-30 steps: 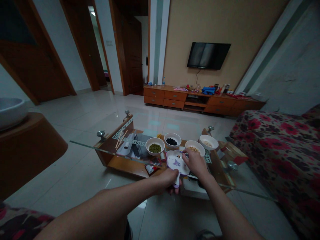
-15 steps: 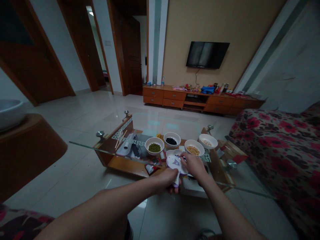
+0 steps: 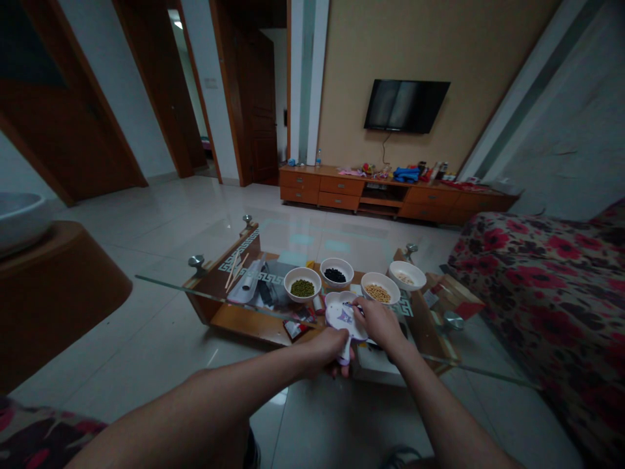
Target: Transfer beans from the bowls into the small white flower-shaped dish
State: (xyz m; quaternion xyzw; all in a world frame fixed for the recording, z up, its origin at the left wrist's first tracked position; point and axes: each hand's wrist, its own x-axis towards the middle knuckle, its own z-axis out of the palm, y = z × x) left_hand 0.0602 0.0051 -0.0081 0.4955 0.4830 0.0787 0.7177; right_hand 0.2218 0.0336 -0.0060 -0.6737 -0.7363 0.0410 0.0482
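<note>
A white-and-purple hand mirror or similar flat, lobed piece with a handle point(image 3: 340, 314) is held over the near edge of the glass table. My left hand point(image 3: 326, 348) is closed round its handle, thumb on top. Over the right part of its face, my right hand point(image 3: 379, 324) has its fingers drawn together in a pinch; what they hold is too small to make out. Small dark specks show by those fingertips. Just beyond stand a bowl of green beans point(image 3: 302, 287), a bowl of black beans point(image 3: 336, 274), a bowl of yellowish beans point(image 3: 378, 293) and a bowl of pale pieces point(image 3: 405, 278).
Under the glass tabletop point(image 3: 190, 286) a wooden shelf holds assorted items, including a red packet point(image 3: 295, 329). Chopstick-like sticks point(image 3: 236, 270) lie at the left. A flowered sofa point(image 3: 532, 273) stands on the right, a long wooden cabinet point(image 3: 336, 189) along the far wall.
Almost nothing differs. The view shifts very slightly, and both hands keep their places on the white-and-purple piece.
</note>
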